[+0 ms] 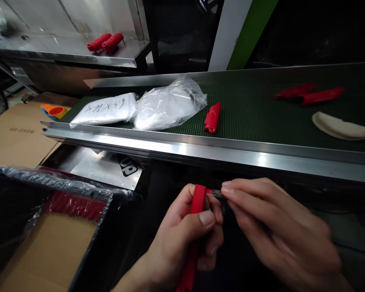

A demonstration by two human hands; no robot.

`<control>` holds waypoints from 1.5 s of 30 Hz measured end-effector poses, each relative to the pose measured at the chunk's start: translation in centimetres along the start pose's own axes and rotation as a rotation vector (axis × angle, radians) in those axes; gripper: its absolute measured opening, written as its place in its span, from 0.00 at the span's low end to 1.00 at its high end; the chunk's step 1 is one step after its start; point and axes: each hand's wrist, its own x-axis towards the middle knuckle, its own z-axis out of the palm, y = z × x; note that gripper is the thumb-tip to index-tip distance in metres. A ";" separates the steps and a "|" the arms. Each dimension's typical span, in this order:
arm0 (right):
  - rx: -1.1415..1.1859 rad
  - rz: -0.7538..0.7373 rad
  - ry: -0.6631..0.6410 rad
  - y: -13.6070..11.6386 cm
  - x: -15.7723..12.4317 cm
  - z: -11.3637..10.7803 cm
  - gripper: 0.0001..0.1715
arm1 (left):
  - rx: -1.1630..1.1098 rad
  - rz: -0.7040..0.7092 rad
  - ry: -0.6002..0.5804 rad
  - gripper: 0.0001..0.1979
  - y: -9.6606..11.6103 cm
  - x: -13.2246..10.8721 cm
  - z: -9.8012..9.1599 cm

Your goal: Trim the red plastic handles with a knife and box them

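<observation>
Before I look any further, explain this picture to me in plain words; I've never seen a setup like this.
No robot here: these are a person's bare hands, seen by a camera worn on the head, looking forward and down. The left hand grips a long red piece. The right hand pinches a slim tool, its tip by the piece's upper end.

Beyond them is a green ribbed surface, apparently a conveyor belt. On it, from left to right, lie two white plastic-wrapped packages, a red part, and, at the right, two blurred red pieces behind a pale curved piece. At lower left stands a plastic-lined box.
</observation>
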 end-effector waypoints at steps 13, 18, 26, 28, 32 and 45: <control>0.001 -0.033 0.005 -0.5 0.0 -0.1 0.22 | -0.062 -0.017 -0.024 0.10 -0.4 0.0 0.3; -0.013 -0.039 0.013 -0.6 0.1 0.0 0.20 | -0.060 -0.047 -0.089 0.12 -0.3 0.2 0.2; 0.007 -0.053 0.023 -0.5 0.1 0.1 0.20 | -0.081 -0.039 -0.127 0.12 -0.3 0.2 0.0; -0.032 -0.023 0.059 0.0 0.0 0.2 0.22 | -0.105 0.003 -0.151 0.09 -0.7 0.1 0.2; -0.033 0.040 0.111 0.5 -0.3 -0.1 0.24 | -0.199 0.115 -0.261 0.08 -1.2 0.0 0.7; -0.057 -0.041 0.009 0.4 -0.4 -0.8 0.23 | -0.300 0.008 -0.071 0.11 -0.8 0.2 1.9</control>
